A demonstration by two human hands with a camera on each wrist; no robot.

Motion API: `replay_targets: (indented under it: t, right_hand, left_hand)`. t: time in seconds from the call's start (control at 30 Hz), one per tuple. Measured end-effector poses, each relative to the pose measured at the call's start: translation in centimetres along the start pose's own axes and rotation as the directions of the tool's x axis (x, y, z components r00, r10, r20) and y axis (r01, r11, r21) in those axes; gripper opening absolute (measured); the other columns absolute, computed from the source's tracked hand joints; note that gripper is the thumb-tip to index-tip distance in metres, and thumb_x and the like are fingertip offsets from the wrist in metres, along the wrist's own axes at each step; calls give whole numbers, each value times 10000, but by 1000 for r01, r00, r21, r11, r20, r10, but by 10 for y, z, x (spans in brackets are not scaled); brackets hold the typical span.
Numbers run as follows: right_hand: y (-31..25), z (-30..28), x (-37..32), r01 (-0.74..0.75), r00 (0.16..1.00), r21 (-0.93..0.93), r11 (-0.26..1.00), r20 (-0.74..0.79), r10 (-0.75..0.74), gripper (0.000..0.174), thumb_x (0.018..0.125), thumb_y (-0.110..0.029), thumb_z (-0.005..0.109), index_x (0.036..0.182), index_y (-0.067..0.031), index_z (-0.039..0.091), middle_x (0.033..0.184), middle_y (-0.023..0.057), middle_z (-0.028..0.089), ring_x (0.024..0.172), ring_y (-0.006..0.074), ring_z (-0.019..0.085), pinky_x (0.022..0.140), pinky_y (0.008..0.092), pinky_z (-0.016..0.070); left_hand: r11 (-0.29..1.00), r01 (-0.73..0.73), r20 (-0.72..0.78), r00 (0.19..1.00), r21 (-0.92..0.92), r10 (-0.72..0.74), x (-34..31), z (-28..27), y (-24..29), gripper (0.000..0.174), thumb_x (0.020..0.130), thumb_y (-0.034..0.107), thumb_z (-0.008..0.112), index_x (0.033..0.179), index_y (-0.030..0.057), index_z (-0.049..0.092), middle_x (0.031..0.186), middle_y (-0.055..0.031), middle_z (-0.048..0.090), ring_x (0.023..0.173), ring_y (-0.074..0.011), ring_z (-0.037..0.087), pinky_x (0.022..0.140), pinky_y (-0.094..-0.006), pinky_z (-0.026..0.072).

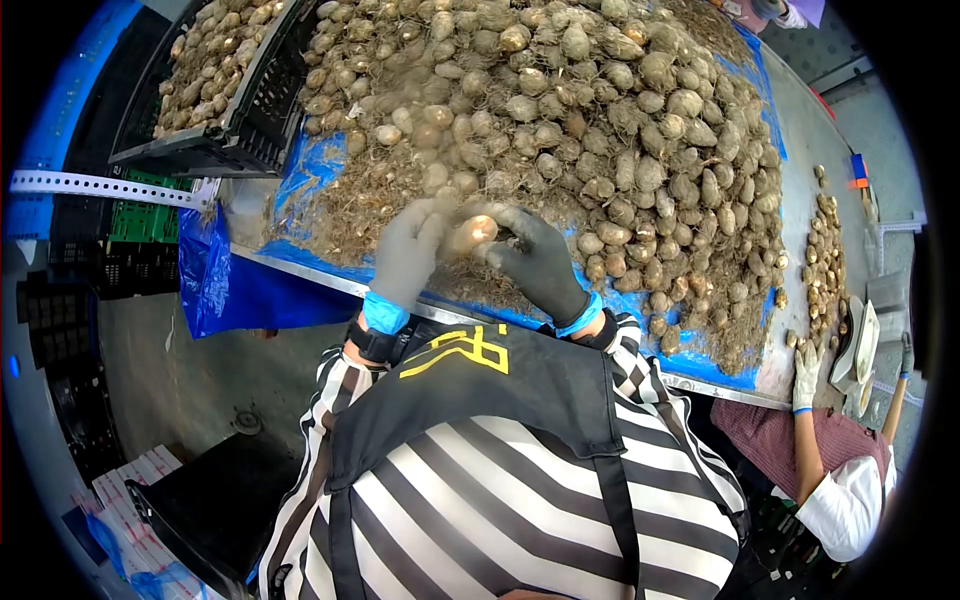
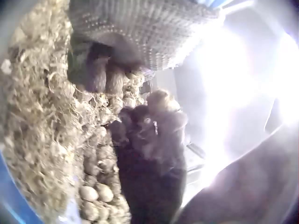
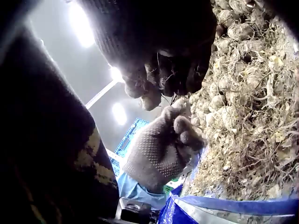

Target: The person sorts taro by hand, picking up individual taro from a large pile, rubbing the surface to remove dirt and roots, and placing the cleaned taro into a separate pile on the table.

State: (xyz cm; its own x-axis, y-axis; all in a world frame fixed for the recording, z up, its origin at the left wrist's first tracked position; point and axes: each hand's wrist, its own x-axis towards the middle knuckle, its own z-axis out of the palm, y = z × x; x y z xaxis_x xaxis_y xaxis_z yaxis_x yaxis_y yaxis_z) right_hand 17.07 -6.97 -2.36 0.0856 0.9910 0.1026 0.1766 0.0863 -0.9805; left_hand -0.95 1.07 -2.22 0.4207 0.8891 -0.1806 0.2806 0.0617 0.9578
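Observation:
My right hand (image 1: 540,262), in a dark glove, grips a taro corm (image 1: 480,230), its pale face turned up; motion blurs its left side. In the right wrist view the corm (image 3: 150,100) sticks out past the dark fingertips. Close on the other side is my left hand (image 1: 408,252), in a grey dotted glove. Its fingers (image 3: 187,133) are curled in the right wrist view, and I see nothing held in them. Both hands are over the near edge of a large heap of hairy taro corms (image 1: 600,140). Loose root fibres (image 3: 252,154) lie below them.
A black crate (image 1: 240,130) of corms stands at the far left. Blue plastic sheeting (image 1: 310,170) covers the metal table (image 1: 795,240). On the right, another person's gloved hand (image 1: 806,375) is beside a smaller row of corms (image 1: 824,260) and a pale scoop-like tray (image 1: 865,350).

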Motion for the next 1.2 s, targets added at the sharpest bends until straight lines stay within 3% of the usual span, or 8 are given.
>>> replay_targets:
  t: [0.23,0.5,0.6,0.7,0.73,0.87,0.93,1.2]
  right_hand:
    - [4,-1,1,23,1000,-18,1000,-8,-23,476,859,-79,609,1331,-52,553,1048,157,637,945,239,628,842,326,491]
    - [6,-6,-1,-232,961,140,963,-118,249,210,833,-64,667,1036,-41,711,810,82,684,739,192,651,687,306,514]
    - [24,-6,0,80,994,16,997,79,-81,137,862,-85,649,982,-56,706,794,77,689,718,191,649,682,308,511]
    - [7,-4,-9,-36,919,-116,993,387,78,117,892,-123,624,957,-69,704,846,74,698,736,196,649,686,320,511]
    - [12,-7,-6,-165,904,-165,972,368,216,260,874,-269,674,999,-42,681,909,48,678,827,151,614,761,297,502]
    - [7,-17,-3,-229,967,262,938,168,189,330,911,-157,610,1188,22,629,987,101,704,883,146,643,805,311,503]
    - [6,-12,-4,-233,967,192,953,148,207,350,908,-149,614,1218,14,620,989,104,697,881,139,631,804,305,499]
    - [-7,-3,-5,14,990,112,994,136,-29,501,812,-14,658,1305,-53,583,1117,105,659,954,151,621,817,293,509]
  left_hand:
    - [927,225,242,958,-299,-155,-9,5,35,431,918,254,703,1251,-9,622,1104,-89,674,989,-136,635,852,-255,506]
    - [970,82,83,994,-230,-65,-12,10,31,310,911,160,694,1173,-2,660,1096,-81,677,989,-105,621,848,-245,496]
    - [997,-44,6,999,-70,45,-9,9,22,301,889,107,688,1174,13,666,1075,-75,682,995,-104,618,843,-247,492]
    - [983,-175,-16,984,51,176,-10,8,22,313,863,63,682,1175,26,673,1049,-79,684,985,-125,625,833,-261,493]
    - [975,-212,-16,977,69,213,-11,7,23,317,856,50,680,1172,29,677,1040,-82,684,979,-135,628,830,-266,494]
    - [931,-334,-12,941,144,339,-13,8,23,299,840,17,657,1136,32,696,1028,-107,683,937,-204,644,828,-302,501]
    - [864,-449,28,890,230,455,-9,10,16,286,834,6,648,1113,38,705,1019,-112,683,915,-229,648,822,-318,504]
    - [989,-35,-128,990,142,54,-3,6,18,181,898,54,572,1018,24,704,942,-62,703,834,-166,632,769,-300,500]
